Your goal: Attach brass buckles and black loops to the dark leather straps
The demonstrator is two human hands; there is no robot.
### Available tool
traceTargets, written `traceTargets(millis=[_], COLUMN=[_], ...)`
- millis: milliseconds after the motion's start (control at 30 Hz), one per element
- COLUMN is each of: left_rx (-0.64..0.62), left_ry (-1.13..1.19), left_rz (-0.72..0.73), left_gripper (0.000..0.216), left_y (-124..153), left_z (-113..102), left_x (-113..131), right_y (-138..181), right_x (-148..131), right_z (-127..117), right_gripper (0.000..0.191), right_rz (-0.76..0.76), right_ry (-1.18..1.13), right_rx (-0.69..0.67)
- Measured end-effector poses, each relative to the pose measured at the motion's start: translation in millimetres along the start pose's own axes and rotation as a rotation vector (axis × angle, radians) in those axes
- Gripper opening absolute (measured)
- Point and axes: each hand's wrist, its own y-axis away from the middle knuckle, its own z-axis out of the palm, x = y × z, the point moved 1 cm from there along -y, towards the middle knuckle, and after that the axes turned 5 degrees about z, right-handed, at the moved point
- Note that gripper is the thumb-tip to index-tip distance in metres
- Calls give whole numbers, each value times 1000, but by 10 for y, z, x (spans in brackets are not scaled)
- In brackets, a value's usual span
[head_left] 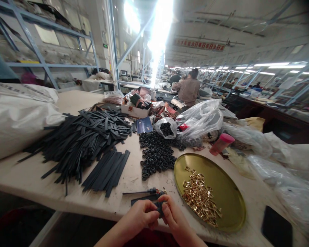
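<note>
At the table's front edge my left hand [140, 216] and my right hand [175, 216] meet, fingers closed on a small black strap piece [159, 207] between them. Fingers partly cover it, so its full shape is hidden. Just beyond lie another black strip [141, 199] and a thin dark rod-like tool [137, 192]. A round gold tray [229, 192] on the right bears a heap of small gold metal buckles [199, 195]. Many small black loops [157, 154] are piled ahead of my hands. To the left, flat black strips [106, 171] lie side by side.
A large heap of black strips [92, 133] covers the left of the table, beside a white sack [20, 116]. Behind stand a box [135, 110], clear plastic bags [203, 116] and a pink-lidded jar [221, 144]. A phone-like black slab [276, 226] lies right. A person [190, 89] is farther off.
</note>
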Motion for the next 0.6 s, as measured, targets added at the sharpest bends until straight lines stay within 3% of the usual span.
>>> traceTargets(millis=[100, 200, 367, 500, 600], left_rx=[4, 61, 285, 364, 450], left_ry=[-156, -348, -671, -871, -983], left_rz=[14, 53, 114, 69, 4], left_gripper=[24, 27, 25, 22, 22], left_y=[8, -81, -392, -523, -508], left_z=[-22, -97, -316, -468, -739], left_x=[-40, -13, 36, -66, -136], right_y=[-15, -151, -656, -908, -928], right_x=[91, 114, 80, 171, 316], right_z=[47, 49, 5, 81, 127], right_gripper=[38, 33, 30, 26, 25], right_rz=[-41, -69, -163, -233, -274], right_ry=[21, 65, 447, 505, 603], right_rx=[93, 90, 192, 170, 162])
